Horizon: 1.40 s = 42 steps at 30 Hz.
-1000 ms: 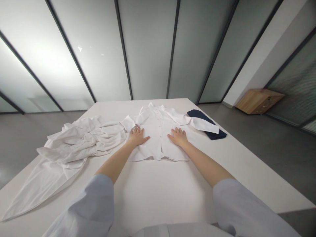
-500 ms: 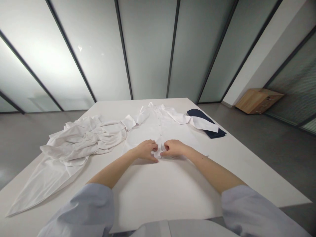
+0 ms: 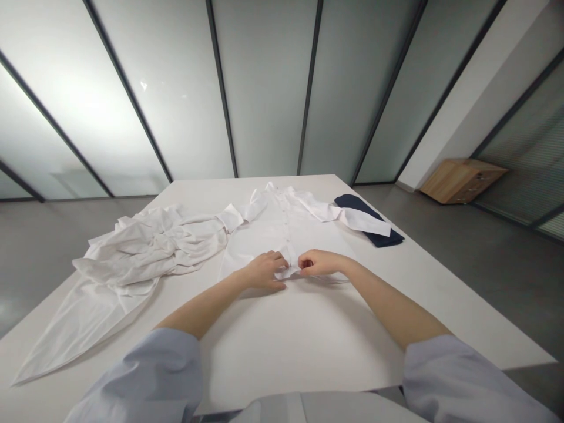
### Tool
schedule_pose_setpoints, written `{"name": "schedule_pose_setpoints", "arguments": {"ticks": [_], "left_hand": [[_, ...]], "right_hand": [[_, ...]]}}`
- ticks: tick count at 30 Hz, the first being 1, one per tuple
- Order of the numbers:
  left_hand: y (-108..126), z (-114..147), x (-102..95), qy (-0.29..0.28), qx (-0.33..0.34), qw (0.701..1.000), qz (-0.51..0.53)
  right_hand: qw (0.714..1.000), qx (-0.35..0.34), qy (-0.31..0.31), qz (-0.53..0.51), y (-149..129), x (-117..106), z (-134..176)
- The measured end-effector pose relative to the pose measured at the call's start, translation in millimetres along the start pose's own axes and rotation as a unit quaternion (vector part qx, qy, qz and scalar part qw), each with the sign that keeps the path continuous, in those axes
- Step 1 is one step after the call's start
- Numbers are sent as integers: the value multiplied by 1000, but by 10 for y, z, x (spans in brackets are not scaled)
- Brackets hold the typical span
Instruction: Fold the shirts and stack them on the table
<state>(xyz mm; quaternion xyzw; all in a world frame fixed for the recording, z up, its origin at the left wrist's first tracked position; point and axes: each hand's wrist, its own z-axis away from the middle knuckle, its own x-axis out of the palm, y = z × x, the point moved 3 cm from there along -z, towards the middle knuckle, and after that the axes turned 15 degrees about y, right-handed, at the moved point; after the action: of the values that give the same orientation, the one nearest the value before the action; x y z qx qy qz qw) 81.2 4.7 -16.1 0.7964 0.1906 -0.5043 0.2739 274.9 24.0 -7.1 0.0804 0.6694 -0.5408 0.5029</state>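
1. Pale blue-grey sleeves [image 3: 145, 376], loose and pushed up to about the elbows.
2. Forearms and both hands bare: left hand [image 3: 263, 271], right hand [image 3: 319, 263].
3. Same pale fabric across the torso.

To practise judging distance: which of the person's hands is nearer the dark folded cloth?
Right. The right hand lies nearer the dark folded cloth; the left hand is farther away.

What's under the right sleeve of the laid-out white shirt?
A folded dark navy cloth lies on the table, partly under the white shirt's right sleeve. Its near and far ends show; the covered middle cannot be seen.
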Motion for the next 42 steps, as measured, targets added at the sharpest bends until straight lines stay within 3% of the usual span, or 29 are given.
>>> {"name": "schedule_pose_setpoints", "arguments": {"ticks": [9, 16, 24, 31, 38, 42], "left_hand": [[60, 32, 90, 9, 18, 999, -34], [97, -13, 79, -34, 12, 999, 29], [92, -18, 64, -14, -5, 998, 68], [78, -19, 93, 8, 22, 993, 116], [104, -22, 88, -16, -34, 985, 167], [40, 17, 66, -39, -82, 947, 308]], "right_hand": [[998, 15, 42, 50, 41, 126, 27], [997, 6, 52, 61, -19, 130, 57], [996, -5, 57, 73, -54, 162, 76], [998, 2, 69, -14, -4, 136, 24], [996, -8, 74, -58, 8, 162, 11], [997, -2, 60, -49, -23, 198, 19]]}}
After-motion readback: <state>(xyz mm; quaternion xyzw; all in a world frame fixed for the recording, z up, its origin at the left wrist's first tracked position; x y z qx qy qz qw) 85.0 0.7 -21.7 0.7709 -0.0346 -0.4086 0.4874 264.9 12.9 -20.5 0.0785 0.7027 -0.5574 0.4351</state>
